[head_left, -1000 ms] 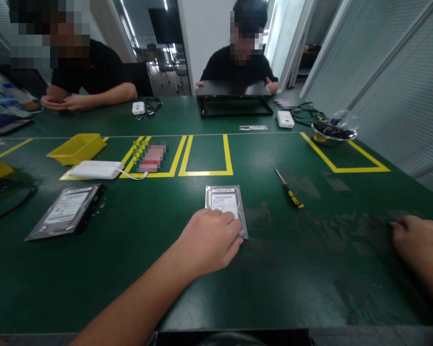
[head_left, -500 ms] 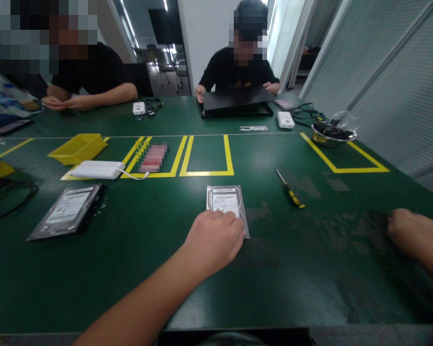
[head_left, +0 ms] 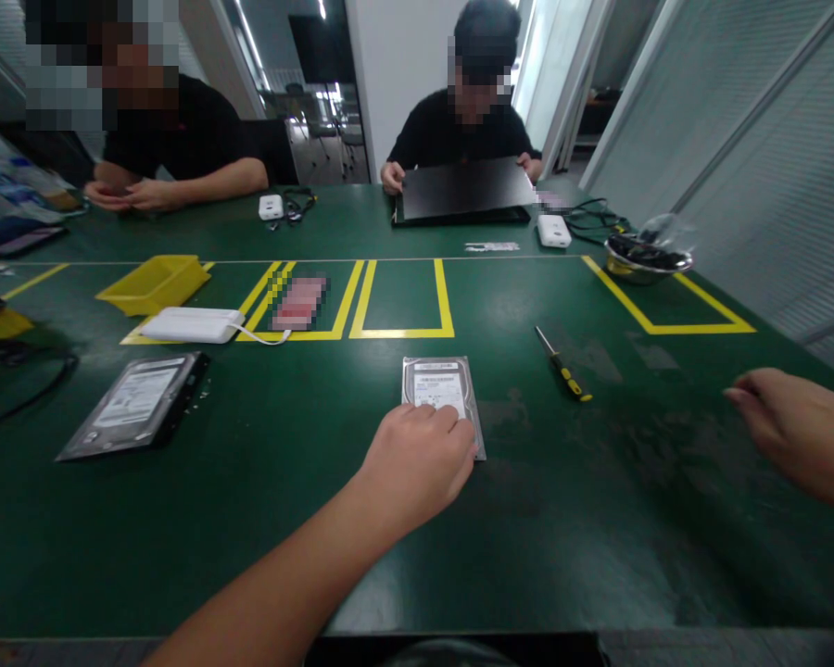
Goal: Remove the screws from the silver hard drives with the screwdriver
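Silver label-topped hard drive, flat

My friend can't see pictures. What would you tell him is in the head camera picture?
A person's left hand rests on a silver hard drive lying flat on a green table, while the right hand hovers empty to the right. A yellow-handled screwdriver lies between them, a second hard drive sits far left, and two other people sit across the table.

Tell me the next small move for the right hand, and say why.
Probably bring the right hand left to the screwdriver. That hand hangs empty above the table, the left hand already rests on the hard drive, and the screwdriver lies free just right of the drive.
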### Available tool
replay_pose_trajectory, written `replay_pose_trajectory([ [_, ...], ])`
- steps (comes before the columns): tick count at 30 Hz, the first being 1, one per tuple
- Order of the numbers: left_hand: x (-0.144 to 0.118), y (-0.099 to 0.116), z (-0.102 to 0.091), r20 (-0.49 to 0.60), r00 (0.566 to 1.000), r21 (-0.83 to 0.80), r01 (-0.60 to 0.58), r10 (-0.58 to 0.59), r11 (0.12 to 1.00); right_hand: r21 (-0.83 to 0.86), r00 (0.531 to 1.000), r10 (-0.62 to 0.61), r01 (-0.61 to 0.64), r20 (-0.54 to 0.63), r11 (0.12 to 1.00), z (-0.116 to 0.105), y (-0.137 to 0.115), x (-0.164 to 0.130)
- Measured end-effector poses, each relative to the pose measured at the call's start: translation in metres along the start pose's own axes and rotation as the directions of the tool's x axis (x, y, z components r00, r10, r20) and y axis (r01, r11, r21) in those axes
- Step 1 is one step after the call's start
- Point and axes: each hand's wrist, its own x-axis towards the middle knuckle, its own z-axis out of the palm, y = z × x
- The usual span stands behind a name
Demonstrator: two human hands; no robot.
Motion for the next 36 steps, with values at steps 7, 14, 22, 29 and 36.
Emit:
replay_pose_trajectory([
  [7, -0.003, 0.0, 0.005, -0.062, 0.993, -0.055, 0.094, -0.097, 0.994, 0.623, 0.926, -0.365, 0.231, 0.095, 0.748, -0.05, -0.151, -0.036],
  [14, -0.006, -0.002, 0.012, -0.394, 0.914, -0.221, 0.006, -0.094, 0.975, 0.873, 0.857, -0.514, 0.269, -0.025, 0.406, -0.026, -0.228, -0.053],
  [22, -0.006, -0.003, 0.014, -0.52, 0.854, -0.298, -0.166, -0.014, 0.94, 0.983, 0.836, -0.548, 0.112, -0.014, 0.144, 0.003, -0.231, -0.064],
  [29, -0.005, -0.002, 0.016, -0.555, 0.832, -0.337, -0.235, 0.01, 0.911, 0.989, 0.835, -0.549, 0.106, -0.034, 0.1, 0.002, -0.227, -0.07],
  [36, -0.005, -0.005, 0.017, -0.553, 0.833, -0.348, -0.259, 0.026, 0.901, 0.989, 0.837, -0.546, 0.11, -0.039, 0.097, 0.001, -0.224, -0.073],
])
